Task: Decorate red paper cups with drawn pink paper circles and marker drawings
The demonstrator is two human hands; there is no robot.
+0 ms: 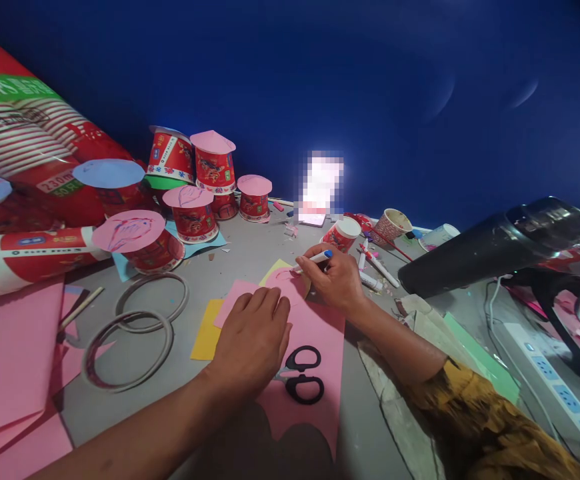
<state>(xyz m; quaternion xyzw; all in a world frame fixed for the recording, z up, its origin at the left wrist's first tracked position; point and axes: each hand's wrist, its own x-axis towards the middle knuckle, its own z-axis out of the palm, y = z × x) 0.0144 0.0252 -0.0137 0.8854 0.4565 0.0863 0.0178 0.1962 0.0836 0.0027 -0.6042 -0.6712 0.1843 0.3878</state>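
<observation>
Grey tabletop (255,247); right hand (337,275) closed round slim white blue-ended marker (317,258); left hand (257,333) open, flat on pink paper (327,333) beside grip.

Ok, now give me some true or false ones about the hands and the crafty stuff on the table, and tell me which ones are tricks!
1. The right hand holds a white marker with a blue end. True.
2. The left hand holds a marker too. False: it lies palm down over flat pink paper.
3. The two thin round grey rings overlap in the picture. True.
4. The black-handled metal scissors have their handles on blue paper. False: the handles are on the pink paper.
5. Every round paper top on the red paper cups is pink. False: one is a light blue paper top.
</observation>
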